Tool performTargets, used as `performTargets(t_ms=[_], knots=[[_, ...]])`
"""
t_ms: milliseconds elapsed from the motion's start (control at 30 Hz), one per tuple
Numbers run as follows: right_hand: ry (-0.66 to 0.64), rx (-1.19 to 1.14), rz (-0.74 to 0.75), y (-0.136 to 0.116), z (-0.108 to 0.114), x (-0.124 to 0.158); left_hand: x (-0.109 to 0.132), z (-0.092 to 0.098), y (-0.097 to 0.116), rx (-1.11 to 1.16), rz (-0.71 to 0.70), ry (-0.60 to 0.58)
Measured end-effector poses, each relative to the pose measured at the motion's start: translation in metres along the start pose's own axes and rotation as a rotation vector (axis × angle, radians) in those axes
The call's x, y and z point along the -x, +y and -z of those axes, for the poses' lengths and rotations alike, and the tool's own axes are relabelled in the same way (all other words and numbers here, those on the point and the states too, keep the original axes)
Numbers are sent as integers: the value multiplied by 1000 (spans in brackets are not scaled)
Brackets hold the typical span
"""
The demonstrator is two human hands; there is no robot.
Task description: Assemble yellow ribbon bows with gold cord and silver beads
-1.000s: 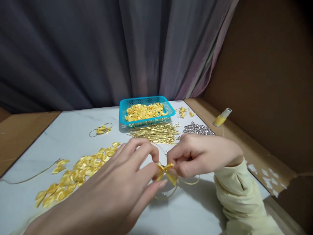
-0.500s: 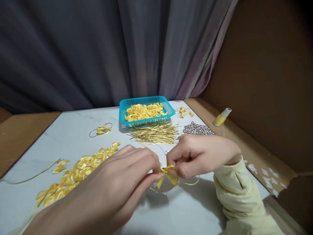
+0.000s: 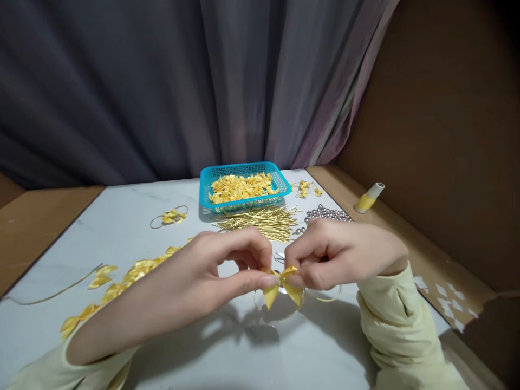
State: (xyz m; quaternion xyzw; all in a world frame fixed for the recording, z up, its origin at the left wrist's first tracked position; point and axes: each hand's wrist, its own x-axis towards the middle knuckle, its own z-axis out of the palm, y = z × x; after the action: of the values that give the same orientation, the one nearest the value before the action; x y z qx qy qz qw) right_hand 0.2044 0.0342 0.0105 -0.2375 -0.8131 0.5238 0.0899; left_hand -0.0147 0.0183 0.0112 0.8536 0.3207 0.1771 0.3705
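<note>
The white marbled tabletop [image 3: 125,216] spans the lower and central frame. Items resting directly on it: a blue perforated basket [image 3: 206,185] at centre; a bundle of gold wires [image 3: 260,221] just in front of the basket; a heap of metal beads [image 3: 325,213] right of centre; a small cluster of bows [image 3: 304,188] near the basket's right side; one looped bow ornament [image 3: 174,216] left of centre; loose yellow bows [image 3: 137,270], partly hidden, at lower left; one thin cord [image 3: 57,296] at far left. The brown surface [image 3: 390,233] along the right edge supports a yellow-and-white cone [image 3: 368,199] and white scraps [image 3: 447,303]
</note>
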Motion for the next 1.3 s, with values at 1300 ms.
performTargets(t_ms=[1300], knots=[[32,-320,3,1,-6,7,23,-20,0,-578,-378,256]])
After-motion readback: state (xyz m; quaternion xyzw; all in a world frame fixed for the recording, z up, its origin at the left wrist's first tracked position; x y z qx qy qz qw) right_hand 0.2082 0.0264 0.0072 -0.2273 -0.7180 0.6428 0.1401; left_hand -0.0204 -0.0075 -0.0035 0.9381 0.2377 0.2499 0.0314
